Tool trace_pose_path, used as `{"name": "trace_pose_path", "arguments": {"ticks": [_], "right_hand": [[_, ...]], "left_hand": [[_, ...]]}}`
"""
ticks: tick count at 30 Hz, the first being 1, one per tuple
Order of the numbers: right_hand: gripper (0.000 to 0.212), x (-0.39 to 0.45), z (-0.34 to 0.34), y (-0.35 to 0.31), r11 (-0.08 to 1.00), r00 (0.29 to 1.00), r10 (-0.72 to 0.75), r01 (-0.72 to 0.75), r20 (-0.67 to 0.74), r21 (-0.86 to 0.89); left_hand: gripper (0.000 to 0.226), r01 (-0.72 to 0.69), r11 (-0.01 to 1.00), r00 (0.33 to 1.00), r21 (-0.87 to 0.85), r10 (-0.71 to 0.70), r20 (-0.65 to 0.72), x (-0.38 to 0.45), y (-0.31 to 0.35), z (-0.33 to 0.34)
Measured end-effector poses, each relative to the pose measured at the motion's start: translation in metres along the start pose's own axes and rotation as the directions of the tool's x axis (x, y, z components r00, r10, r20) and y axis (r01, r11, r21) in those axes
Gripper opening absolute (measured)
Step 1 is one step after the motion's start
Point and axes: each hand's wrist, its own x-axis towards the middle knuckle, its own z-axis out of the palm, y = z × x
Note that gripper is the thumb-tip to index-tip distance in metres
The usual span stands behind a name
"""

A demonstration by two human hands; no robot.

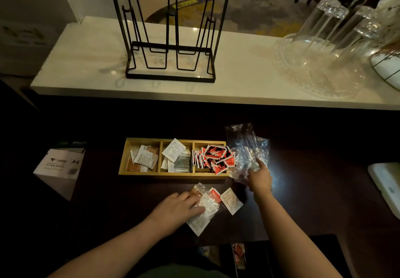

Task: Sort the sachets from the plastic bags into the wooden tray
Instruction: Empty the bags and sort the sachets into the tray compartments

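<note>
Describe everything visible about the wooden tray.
The wooden tray is a long, shallow, light-coloured box lying flat on the dark table, split by two dividers into three compartments. The left one holds pale and brownish sachets, the middle one white and grey sachets, the right one a heap of red, black and white sachets, some leaning over its front rim. A crumpled clear plastic bag lies against its right end. Neither hand touches it.
</note>
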Motion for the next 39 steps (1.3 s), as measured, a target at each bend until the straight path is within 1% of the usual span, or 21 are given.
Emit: {"name": "trace_pose_path", "arguments": {"ticks": [2, 5, 7, 9, 11, 13, 14, 15, 17, 18, 19, 20, 22, 23, 27, 29, 31, 33, 35, 37, 39], "right_hand": [[0.051, -0.011, -0.003, -0.005, 0.970, 0.983, -0.168, 0.150, -0.079, -0.193], [0.041, -0.033, -0.005, -0.015, 0.916, 0.912, -0.376, 0.340, -0.161, -0.214], [0.029, -0.042, 0.001, -0.016, 0.879, 0.878, -0.466, 0.445, -0.111, -0.168], [0.020, -0.052, 0.011, -0.015, 0.840, 0.851, -0.523, 0.524, 0.045, -0.142], [0.019, -0.059, 0.021, -0.011, 0.812, 0.816, -0.540, 0.569, 0.205, -0.126], [0.019, -0.063, 0.030, -0.006, 0.834, 0.810, -0.505, 0.547, 0.296, -0.075], [0.019, -0.064, 0.033, -0.005, 0.861, 0.820, -0.467, 0.507, 0.330, -0.041], [0.019, -0.066, 0.037, -0.004, 0.890, 0.827, -0.424, 0.457, 0.370, 0.000], [0.018, -0.074, 0.041, -0.008, 0.944, 0.817, -0.324, 0.312, 0.477, 0.107], [0.024, -0.079, 0.042, -0.013, 0.965, 0.792, -0.259, 0.197, 0.553, 0.171], [0.033, -0.087, 0.042, -0.018, 0.971, 0.737, -0.196, 0.052, 0.647, 0.235], [0.043, -0.094, 0.041, -0.024, 0.954, 0.657, -0.162, -0.085, 0.736, 0.286], [0.054, -0.109, 0.039, -0.037, 0.908, 0.512, -0.170, -0.251, 0.842, 0.336], [0.057, -0.114, 0.039, -0.044, 0.894, 0.477, -0.182, -0.284, 0.860, 0.347], [0.054, -0.127, 0.045, -0.066, 0.915, 0.481, -0.131, -0.278, 0.867, 0.293], [0.048, -0.133, 0.050, -0.073, 0.927, 0.474, -0.085, -0.285, 0.877, 0.244], [0.037, -0.139, 0.057, -0.077, 0.920, 0.520, -0.048, -0.309, 0.853, 0.241], [0.026, -0.143, 0.060, -0.077, 0.920, 0.613, -0.038, -0.287, 0.789, 0.268], [0.021, -0.141, 0.058, -0.074, 0.911, 0.671, -0.045, -0.277, 0.740, 0.306], [0.016, -0.138, 0.051, -0.075, 0.883, 0.670, -0.060, -0.310, 0.740, 0.352], [0.009, -0.136, 0.043, -0.076, 0.866, 0.632, -0.093, -0.330, 0.770, 0.375]], "left_hand": [[0.069, -0.010, 0.999, 1.000, 0.039, 0.010, -0.011, 0.002, 0.001, 0.004], [0.054, 0.029, 0.999, 0.999, -0.033, -0.028, 0.020, 0.002, 0.003, 0.001], [0.048, 0.106, 0.982, 0.993, -0.156, -0.113, -0.032, 0.001, 0.001, -0.004], [0.042, 0.176, 0.886, 0.961, -0.429, -0.250, -0.122, -0.001, -0.006, -0.006], [0.036, 0.228, 0.720, 0.905, -0.655, -0.404, -0.130, -0.005, -0.016, -0.013], [0.035, 0.287, 0.537, 0.835, -0.793, -0.546, -0.069, -0.010, -0.024, -0.018], [0.037, 0.293, 0.404, 0.801, -0.866, -0.599, -0.008, -0.013, -0.027, -0.022], [0.039, 0.267, 0.222, 0.775, -0.938, -0.628, 0.072, -0.018, -0.029, -0.026], [0.040, 0.139, -0.186, 0.772, -0.973, -0.595, 0.224, -0.029, -0.031, -0.035], [0.037, 0.072, -0.330, 0.776, -0.941, -0.574, 0.261, -0.034, -0.032, -0.041], [0.035, 0.015, -0.419, 0.778, -0.908, -0.566, 0.274, -0.038, -0.033, -0.044], [0.034, -0.041, -0.475, 0.773, -0.879, -0.572, 0.273, -0.041, -0.033, -0.046], [0.036, -0.120, -0.486, 0.721, -0.866, -0.642, 0.260, -0.043, -0.033, -0.047], [0.037, -0.137, -0.448, 0.683, -0.883, -0.689, 0.243, -0.043, -0.031, -0.047], [0.047, -0.131, -0.235, 0.530, -0.963, -0.837, 0.132, -0.047, -0.025, -0.049], [0.050, -0.126, -0.181, 0.480, -0.975, -0.871, 0.100, -0.048, -0.026, -0.047], [0.050, -0.115, -0.168, 0.450, -0.979, -0.887, 0.100, -0.049, -0.026, -0.047], [0.046, -0.166, -0.200, 0.437, -0.966, -0.893, 0.109, -0.051, -0.024, -0.050], [0.044, -0.226, -0.265, 0.424, -0.937, -0.893, 0.150, -0.055, -0.022, -0.053], [0.043, -0.277, -0.365, 0.426, -0.889, -0.876, 0.227, -0.060, -0.021, -0.055], [0.040, -0.313, -0.467, 0.451, -0.827, -0.839, 0.303, -0.066, -0.018, -0.056]]}}
